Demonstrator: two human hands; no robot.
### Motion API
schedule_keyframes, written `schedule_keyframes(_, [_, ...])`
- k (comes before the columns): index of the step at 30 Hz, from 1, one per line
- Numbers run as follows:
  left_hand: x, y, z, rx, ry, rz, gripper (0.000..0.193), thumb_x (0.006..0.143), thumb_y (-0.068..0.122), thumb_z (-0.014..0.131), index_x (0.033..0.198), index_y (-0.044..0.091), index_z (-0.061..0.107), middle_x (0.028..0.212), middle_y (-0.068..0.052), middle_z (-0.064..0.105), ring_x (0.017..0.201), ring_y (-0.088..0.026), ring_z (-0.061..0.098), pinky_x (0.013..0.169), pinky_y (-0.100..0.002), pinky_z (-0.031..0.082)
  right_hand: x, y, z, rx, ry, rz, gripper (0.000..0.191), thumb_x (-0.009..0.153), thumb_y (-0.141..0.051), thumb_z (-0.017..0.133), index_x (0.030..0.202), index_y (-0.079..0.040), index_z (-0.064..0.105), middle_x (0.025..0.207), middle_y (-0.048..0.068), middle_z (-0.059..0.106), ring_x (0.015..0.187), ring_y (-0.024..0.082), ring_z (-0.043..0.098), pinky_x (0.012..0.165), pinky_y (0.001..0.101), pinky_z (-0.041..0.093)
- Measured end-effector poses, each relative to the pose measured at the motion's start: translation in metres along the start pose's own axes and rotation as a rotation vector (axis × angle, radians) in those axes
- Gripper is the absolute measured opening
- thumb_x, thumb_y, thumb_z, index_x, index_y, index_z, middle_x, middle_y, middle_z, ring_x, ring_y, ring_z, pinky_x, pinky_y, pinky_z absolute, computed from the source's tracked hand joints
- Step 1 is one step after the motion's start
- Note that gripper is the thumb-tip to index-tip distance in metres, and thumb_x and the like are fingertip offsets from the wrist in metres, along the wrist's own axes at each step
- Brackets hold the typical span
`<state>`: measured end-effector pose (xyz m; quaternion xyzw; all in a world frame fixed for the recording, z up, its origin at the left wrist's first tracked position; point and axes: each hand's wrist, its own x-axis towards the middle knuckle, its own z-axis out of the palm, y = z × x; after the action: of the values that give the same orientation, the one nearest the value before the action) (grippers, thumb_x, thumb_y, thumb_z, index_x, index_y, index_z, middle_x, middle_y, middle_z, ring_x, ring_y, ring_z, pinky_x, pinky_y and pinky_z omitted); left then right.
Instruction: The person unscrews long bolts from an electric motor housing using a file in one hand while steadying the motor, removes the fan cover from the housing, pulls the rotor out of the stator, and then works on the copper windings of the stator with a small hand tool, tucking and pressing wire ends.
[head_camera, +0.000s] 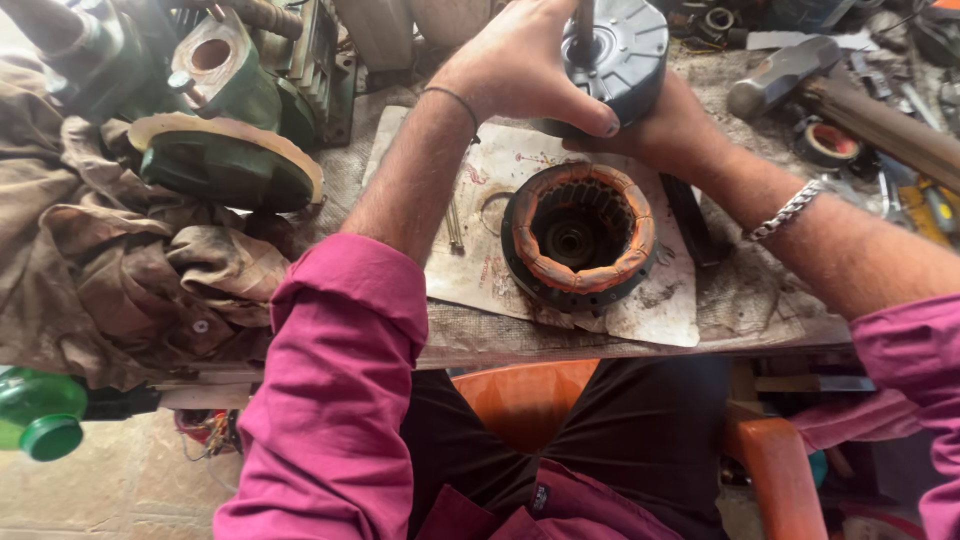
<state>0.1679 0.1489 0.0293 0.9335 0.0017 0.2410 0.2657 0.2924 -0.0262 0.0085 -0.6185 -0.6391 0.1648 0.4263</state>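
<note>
Both hands hold a grey round motor rotor (625, 45) with a dark shaft at the far side of the bench. My left hand (525, 70) grips its left side, thumb across the lower edge. Beneath its right side, my right hand (665, 125) supports it, mostly hidden. In front of them a motor stator (578, 235) with orange-brown copper windings stands on a stained sheet of cardboard (650, 310). Two thin metal pins (454, 225) lie on the cardboard beside my left forearm.
A dirty brown cloth (110, 270) covers the bench's left part, with green motor housings (225, 165) behind it. A hammer (800, 75), a tape roll (828, 143) and small tools lie at the right. A green bottle (40, 410) pokes out at the lower left. An orange chair (770, 460) is under me.
</note>
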Motion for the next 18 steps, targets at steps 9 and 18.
schedule_keyframes(9, [-0.021,-0.01,0.009,-0.156,0.076,-0.334,0.091,0.056,0.064,0.088,0.12,0.003,0.069,0.112,-0.013,0.076,0.102,-0.021,0.075,0.092,-0.033,0.057,0.012,-0.011,0.005,-0.351,0.008,-0.001,0.056,0.079,-0.034,0.093,0.122,-0.004,0.072,0.112,0.012,0.076,0.103,0.022,0.075,0.094,0.0378,0.059])
schedule_keyframes(18, [-0.032,-0.02,0.009,-0.195,0.203,-0.552,0.08,0.063,0.078,0.078,0.075,-0.001,0.076,0.069,-0.007,0.076,0.064,-0.013,0.076,0.057,-0.032,0.061,0.022,-0.017,0.007,-0.368,-0.024,0.121,0.067,0.075,-0.036,0.09,0.128,0.0,0.067,0.121,0.018,0.073,0.114,0.029,0.07,0.099,0.0407,0.052])
